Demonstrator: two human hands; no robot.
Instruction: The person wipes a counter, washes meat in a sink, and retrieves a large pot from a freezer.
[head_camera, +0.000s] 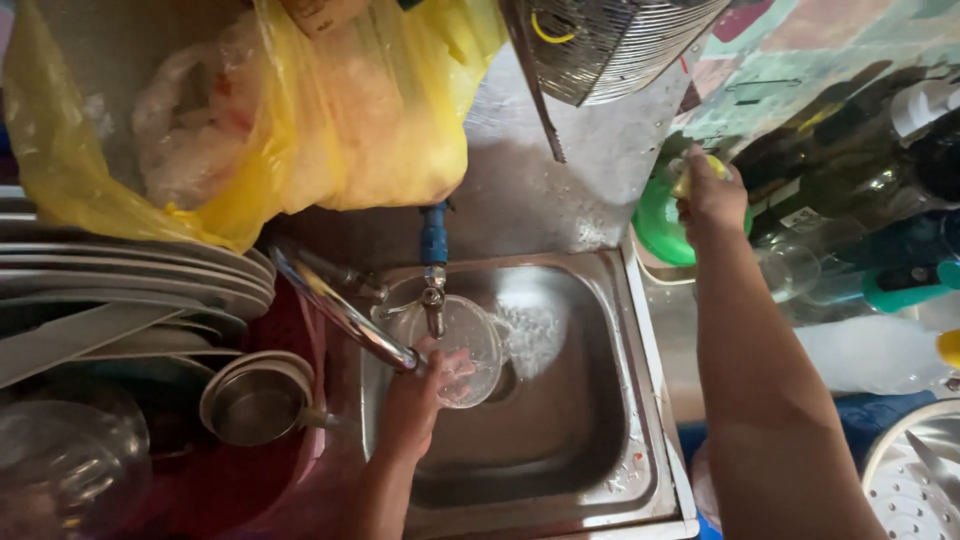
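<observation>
My left hand (425, 395) holds a clear glass bowl (455, 340) over the steel sink (590, 440), right under the blue-handled tap (433, 270). Water splashes in the basin beside the bowl. My right hand (712, 195) reaches up to the back right of the sink and grips a yellow scrubbing sponge (695, 172) at a green plastic dish (660, 225). The sponge is mostly hidden by my fingers.
A stack of steel plates (130, 275) and a small steel pot (255, 400) sit left of the sink. Yellow plastic bags (330, 110) hang above. Bottles and glassware (870, 190) crowd the right counter. A perforated steel strainer (915, 480) lies at the lower right.
</observation>
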